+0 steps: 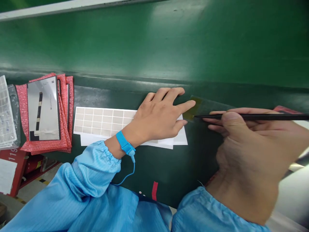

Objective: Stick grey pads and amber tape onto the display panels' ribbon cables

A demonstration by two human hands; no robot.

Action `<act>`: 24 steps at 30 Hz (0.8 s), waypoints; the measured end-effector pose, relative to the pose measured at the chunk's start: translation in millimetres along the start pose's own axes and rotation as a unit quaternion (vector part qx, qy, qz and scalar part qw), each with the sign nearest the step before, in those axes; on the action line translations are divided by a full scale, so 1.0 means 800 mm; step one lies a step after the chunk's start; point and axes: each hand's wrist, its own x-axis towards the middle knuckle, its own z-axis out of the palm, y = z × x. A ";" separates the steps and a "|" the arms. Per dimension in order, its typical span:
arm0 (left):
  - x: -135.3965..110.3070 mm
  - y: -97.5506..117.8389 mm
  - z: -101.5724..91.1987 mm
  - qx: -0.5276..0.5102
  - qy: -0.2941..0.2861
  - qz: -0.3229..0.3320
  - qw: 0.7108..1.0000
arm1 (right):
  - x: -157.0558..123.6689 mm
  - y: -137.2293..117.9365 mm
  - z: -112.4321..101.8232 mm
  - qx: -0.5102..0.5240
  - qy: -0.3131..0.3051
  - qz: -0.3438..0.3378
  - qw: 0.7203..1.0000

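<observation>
My left hand, with a blue band on its wrist, lies palm down with fingers spread on a sheet of pale grey rectangular labels. Its index fingertip reaches the edge of a dark yellow, see-through film. White sheets stick out under the hand. Held in my right hand are slim black tweezers, lying almost level between thumb and fingers. Their fine tip points left and lies over the film; whether it grips the film I cannot tell.
On the left, display panels are stacked with pink bubble bags. Clear bags lie farther left. A red tape strip sticks to the green mat near the front edge. A blue cord hangs from the wristband.
</observation>
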 end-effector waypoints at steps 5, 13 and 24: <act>0.000 0.000 -0.002 0.004 -0.007 0.001 1.000 | -0.001 -0.001 0.001 -0.014 -0.005 0.001 1.000; 0.000 -0.005 0.006 0.007 0.014 0.012 1.000 | -0.004 -0.008 0.009 0.046 0.020 0.015 0.999; 0.009 0.012 -0.017 0.040 0.085 0.048 0.994 | -0.043 -0.014 -0.176 0.073 0.110 0.022 0.991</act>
